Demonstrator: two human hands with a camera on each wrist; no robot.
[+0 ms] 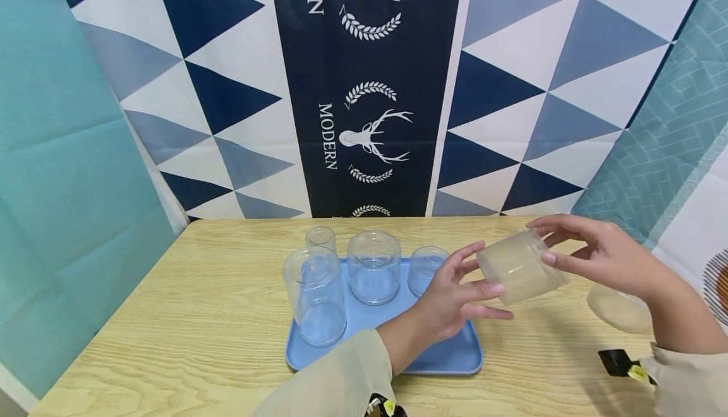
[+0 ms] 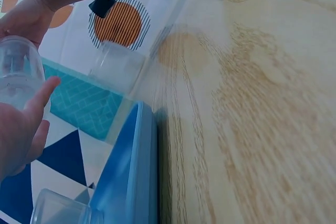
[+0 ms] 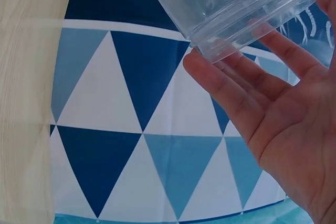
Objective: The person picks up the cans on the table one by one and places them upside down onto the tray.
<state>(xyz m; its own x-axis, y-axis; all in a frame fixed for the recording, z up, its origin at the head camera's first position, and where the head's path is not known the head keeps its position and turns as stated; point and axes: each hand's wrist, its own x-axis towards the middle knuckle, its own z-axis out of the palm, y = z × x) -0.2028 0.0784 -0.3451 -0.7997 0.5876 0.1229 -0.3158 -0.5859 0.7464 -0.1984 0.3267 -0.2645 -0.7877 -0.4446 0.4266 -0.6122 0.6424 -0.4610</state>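
Observation:
A clear plastic jar [image 1: 520, 266] is tilted in the air above the right side of the blue tray [image 1: 392, 366]. My right hand [image 1: 603, 256] grips it by the rimmed end, thumb on the near side and fingers over the far side; the right wrist view shows the fingertips at the ridged rim [image 3: 257, 22]. My left hand [image 1: 449, 297] is at the jar's other end, its fingers spread and fairly straight, with one fingertip overlapping the wall. On the tray stand a tall clear jar [image 1: 315, 294], a medium jar [image 1: 373, 268] and a shorter jar [image 1: 426, 270] partly behind my left hand.
A small clear jar [image 1: 321, 237] stands behind the tall one. Another clear container [image 1: 618, 308] is on the wooden table [image 1: 188, 316] at the right, partly hidden by my right wrist. Patterned cloth [image 1: 370, 88] hangs along the table's back edge.

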